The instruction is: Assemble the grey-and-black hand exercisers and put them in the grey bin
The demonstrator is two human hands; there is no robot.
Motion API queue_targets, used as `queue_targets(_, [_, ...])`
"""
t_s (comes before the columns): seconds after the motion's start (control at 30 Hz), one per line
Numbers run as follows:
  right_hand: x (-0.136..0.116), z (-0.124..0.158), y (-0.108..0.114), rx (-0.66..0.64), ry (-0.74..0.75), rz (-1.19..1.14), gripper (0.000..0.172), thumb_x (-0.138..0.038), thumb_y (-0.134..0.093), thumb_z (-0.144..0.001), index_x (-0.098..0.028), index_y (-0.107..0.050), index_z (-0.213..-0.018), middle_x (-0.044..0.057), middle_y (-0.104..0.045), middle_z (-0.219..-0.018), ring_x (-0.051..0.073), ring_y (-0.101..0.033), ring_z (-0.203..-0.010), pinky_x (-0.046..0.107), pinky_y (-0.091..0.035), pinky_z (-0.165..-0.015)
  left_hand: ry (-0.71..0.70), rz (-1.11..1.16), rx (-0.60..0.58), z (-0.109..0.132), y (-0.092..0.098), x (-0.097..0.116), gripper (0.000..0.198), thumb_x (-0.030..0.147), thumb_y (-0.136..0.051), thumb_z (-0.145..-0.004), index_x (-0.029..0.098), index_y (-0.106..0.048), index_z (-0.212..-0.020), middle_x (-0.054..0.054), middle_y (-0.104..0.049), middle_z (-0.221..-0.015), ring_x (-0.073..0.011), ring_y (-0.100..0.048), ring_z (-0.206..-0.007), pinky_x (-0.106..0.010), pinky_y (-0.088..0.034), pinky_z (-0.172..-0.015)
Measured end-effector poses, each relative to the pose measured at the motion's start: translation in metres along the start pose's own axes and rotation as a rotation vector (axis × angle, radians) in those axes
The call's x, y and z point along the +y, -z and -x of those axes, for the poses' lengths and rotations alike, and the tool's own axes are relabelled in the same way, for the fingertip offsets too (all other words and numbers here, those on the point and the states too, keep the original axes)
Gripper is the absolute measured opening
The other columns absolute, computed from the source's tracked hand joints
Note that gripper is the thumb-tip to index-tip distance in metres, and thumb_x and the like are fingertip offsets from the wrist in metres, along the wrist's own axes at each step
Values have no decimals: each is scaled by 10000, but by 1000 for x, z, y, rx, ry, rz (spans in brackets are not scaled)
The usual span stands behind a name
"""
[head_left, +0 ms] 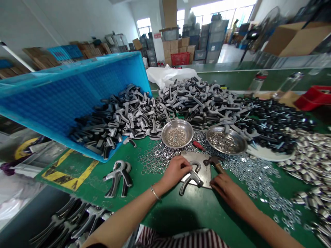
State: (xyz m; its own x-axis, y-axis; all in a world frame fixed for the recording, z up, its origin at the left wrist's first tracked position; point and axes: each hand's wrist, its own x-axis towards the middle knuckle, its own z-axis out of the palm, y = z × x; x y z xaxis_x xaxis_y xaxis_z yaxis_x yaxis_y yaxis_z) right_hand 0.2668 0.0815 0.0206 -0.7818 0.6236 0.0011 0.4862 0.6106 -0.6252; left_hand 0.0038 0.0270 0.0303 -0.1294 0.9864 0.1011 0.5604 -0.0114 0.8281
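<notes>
My left hand point(178, 169), with a bangle at the wrist, pinches a grey-and-black hand-grip handle point(192, 178) that has a curved hook end. The piece rests on a flat metal plate point(205, 176) and overhangs its near edge. My right hand point(224, 187) is closed around the lower end of a hammer's handle; the hammer point(216, 163) lies over the plate's right side with its head by the hook. Left of my left arm, a hand gripper point(119, 179) with two handles stands on the green table point(168, 213).
Metal bowls of small parts point(191, 132) point(241, 146) stand behind the plate, a red-handled tool point(198, 146) between them. Washers point(152, 162) and nuts point(248, 175) spread around. Grey handles point(196, 100) pile up behind, spilling from a tipped blue crate point(85, 81). Black knobs point(276, 120) and metal sleeves point(310, 158) fill the right.
</notes>
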Motion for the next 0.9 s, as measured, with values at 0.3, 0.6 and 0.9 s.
queue_targets(0.3, [12, -11, -4, -3, -30, -13, 124, -232, -499, -953, -190, -611, -987, 98, -673, -979, 245, -634, -915, 406, -505, -849, -16, -151, 61, 3, -15, -4, 129, 252, -687, -849, 169, -669, -751, -22, -671, -835, -184, -584, -870, -338, -411, -886])
queue_targets(0.6, [-3, -22, -3, -31, 37, 202, 203, -138, -455, -932, -202, -615, -824, 82, -617, -885, 231, -570, -859, 369, -472, -802, -103, -323, 22, 4, -17, 2, 146, 264, -628, -916, 161, -636, -813, -44, -640, -878, -204, -569, -909, -353, -424, -877])
queue_targets(0.9, [-3, -41, 17, -24, -201, -275, 181, -329, -471, -952, -198, -590, -916, 49, -678, -847, 182, -648, -705, 323, -528, -653, -416, -698, -257, 7, -10, 5, 266, 315, -460, -1005, 133, -653, -1015, -110, -653, -1041, -256, -569, -1011, -392, -418, -928])
